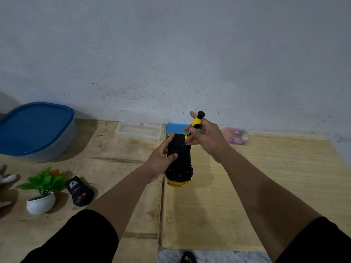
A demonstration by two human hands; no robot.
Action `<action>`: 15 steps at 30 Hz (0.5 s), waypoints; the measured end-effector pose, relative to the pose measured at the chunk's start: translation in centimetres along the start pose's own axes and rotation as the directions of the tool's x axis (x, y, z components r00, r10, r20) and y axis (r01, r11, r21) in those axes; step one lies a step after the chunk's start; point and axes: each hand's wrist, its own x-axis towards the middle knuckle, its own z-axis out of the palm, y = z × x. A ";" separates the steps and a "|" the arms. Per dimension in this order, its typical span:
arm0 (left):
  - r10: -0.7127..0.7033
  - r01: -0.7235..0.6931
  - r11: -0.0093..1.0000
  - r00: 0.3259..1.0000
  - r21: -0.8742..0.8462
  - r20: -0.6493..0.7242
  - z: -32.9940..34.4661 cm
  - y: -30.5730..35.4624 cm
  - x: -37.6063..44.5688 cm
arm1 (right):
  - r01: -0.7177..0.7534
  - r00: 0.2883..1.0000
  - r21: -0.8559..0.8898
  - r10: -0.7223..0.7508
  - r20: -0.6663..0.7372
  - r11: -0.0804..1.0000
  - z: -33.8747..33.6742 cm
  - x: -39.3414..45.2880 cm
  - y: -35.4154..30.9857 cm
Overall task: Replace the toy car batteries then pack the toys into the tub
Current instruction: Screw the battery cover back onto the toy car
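- Black sleeves (79, 238) and both bare forearms sit nearest the lens, reaching forward over the wooden table (247, 196).
- Far left, the tub (36, 130) stands against the wall with its blue lid on; it will need opening before any packing.
- Near the left edge, a small potted plant (42, 188) and a black remote (79, 190) lie just beside each other, well apart from the work.
- Behind, a clear plastic box (139, 130) rests open by the wall.
- At centre, the left hand (161, 160) grips the toy car (179, 160), fingers curled round its side, thumb pressed on the black underside. The car lies belly-up on the table; it looks like light, stiff, smooth plastic, best held by the flanks as it is.
- The right hand (205, 137) pinches a yellow-and-black screwdriver (194, 126), tip down on the underside, probably at the battery cover screw, though that is too small to confirm.
- Right of the hands, a pink packet (237, 137) lies near the wall, and bare tabletop gives room to set parts down; a seam between boards runs beneath the car.
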 end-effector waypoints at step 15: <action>0.054 -0.056 0.998 0.997 0.033 0.052 1.0 -0.4 0.6 | 0.009 1.000 0.112 -0.011 0.020 0.994 0.2 -0.5 -0.2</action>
